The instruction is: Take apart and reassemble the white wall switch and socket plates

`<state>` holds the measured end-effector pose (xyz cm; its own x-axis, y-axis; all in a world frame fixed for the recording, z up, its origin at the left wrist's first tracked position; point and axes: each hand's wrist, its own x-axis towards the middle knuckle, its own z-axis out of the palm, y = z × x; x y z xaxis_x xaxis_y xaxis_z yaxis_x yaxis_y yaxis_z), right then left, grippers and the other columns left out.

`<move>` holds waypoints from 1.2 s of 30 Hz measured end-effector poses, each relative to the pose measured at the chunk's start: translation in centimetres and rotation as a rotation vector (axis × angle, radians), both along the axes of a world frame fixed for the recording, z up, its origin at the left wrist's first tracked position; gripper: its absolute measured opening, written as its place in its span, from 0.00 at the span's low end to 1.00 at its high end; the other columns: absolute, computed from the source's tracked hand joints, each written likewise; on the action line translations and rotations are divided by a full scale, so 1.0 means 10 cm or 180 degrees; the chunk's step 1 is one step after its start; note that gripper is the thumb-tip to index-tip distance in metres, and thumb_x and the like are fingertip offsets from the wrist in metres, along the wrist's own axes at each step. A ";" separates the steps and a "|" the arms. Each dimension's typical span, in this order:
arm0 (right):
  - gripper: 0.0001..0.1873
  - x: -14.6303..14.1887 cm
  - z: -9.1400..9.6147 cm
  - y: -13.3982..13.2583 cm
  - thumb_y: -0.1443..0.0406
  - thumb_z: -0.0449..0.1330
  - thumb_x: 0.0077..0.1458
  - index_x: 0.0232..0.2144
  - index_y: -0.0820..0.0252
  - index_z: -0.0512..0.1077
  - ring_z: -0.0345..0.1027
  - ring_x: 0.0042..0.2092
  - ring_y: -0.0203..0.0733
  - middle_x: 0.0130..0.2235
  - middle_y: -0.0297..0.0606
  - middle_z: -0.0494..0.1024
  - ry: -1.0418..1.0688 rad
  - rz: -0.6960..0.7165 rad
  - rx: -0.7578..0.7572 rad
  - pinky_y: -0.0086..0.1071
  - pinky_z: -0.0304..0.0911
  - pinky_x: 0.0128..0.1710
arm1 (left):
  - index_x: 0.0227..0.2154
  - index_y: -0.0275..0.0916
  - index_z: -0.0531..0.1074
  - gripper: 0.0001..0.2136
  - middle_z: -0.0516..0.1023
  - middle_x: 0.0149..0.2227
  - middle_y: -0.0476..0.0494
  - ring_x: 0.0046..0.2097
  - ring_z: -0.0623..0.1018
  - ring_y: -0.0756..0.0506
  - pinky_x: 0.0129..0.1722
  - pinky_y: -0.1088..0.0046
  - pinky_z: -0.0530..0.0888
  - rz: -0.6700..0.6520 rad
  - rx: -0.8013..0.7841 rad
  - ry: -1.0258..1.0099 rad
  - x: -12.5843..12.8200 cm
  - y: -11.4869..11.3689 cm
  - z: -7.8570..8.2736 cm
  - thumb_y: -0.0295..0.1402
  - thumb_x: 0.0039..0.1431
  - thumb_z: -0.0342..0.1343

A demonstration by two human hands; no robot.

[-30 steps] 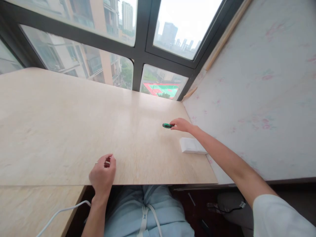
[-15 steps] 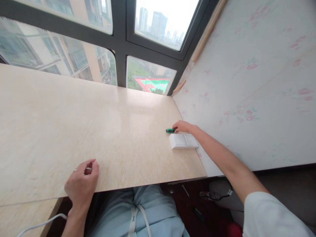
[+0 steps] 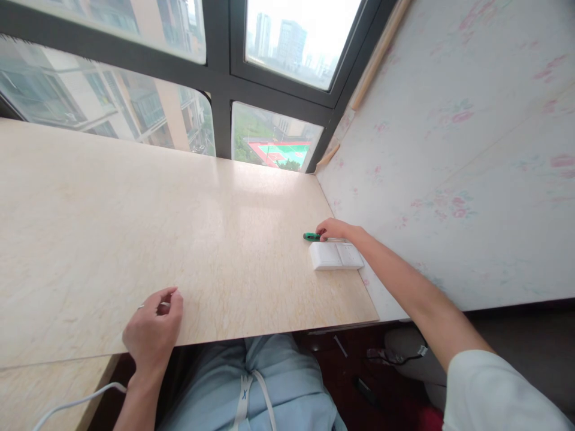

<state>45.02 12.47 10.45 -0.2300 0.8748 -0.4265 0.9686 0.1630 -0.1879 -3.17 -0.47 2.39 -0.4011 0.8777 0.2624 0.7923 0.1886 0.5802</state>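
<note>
At the right end of the pale marble-patterned sill, my right hand (image 3: pixel 331 228) has its fingers closed on a screwdriver (image 3: pixel 311 237) with a green and black handle. The handle end points left, and a thin shaft seems to run right beneath my hand. Just in front of it lies a white double switch and socket box (image 3: pixel 336 256), its right end near the wall. My left hand (image 3: pixel 155 320) rests at the front edge of the sill, fingers curled and thumb tip against the index finger. A ring is on one finger, and nothing shows in that hand.
The sill (image 3: pixel 215 239) runs back to a dark-framed window (image 3: pixel 220 114). A flower-papered wall (image 3: pixel 471 155) bounds the right side. A white cable (image 3: pixel 81 405) passes by my left wrist. Below the front edge are my legs and dark floor with several items.
Both hands keep nearly the same pose. The whole view has shifted very slightly, and the screwdriver and white box look unmoved on the sill.
</note>
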 end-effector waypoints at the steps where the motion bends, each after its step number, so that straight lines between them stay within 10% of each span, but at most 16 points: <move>1: 0.09 0.00 0.00 0.00 0.67 0.65 0.44 0.32 0.56 0.81 0.75 0.37 0.42 0.33 0.36 0.83 0.0040 -0.0032 0.0003 0.31 0.63 0.36 | 0.37 0.41 0.78 0.14 0.77 0.26 0.46 0.31 0.76 0.43 0.32 0.69 0.67 -0.0004 -0.0003 0.0002 0.00 0.00 0.00 0.42 0.56 0.51; 14: 0.17 -0.38 0.22 -0.58 0.60 0.51 0.63 0.39 0.58 0.79 0.74 0.48 0.47 0.44 0.42 0.82 0.0971 -0.0378 0.1246 0.39 0.65 0.50 | 0.37 0.42 0.78 0.13 0.77 0.27 0.46 0.31 0.75 0.43 0.31 0.70 0.65 -0.0028 -0.0215 -0.0109 0.01 0.00 0.04 0.41 0.57 0.52; 23: 0.11 -1.41 -0.55 -1.61 0.54 0.62 0.57 0.32 0.53 0.80 0.78 0.39 0.45 0.35 0.38 0.84 0.3156 -0.0932 0.1563 0.40 0.72 0.43 | 0.35 0.43 0.78 0.11 0.80 0.30 0.48 0.30 0.77 0.46 0.32 0.71 0.69 -0.0591 -0.0474 -0.0886 0.31 0.10 0.14 0.40 0.55 0.55; 36: 0.17 -1.72 -0.83 -1.54 0.50 0.57 0.60 0.31 0.54 0.77 0.75 0.38 0.48 0.34 0.40 0.81 0.3459 -0.1592 0.1346 0.41 0.70 0.40 | 0.37 0.40 0.79 0.08 0.82 0.32 0.46 0.33 0.77 0.46 0.38 0.69 0.70 -0.1277 -0.0342 -0.0599 0.88 0.30 0.05 0.32 0.59 0.55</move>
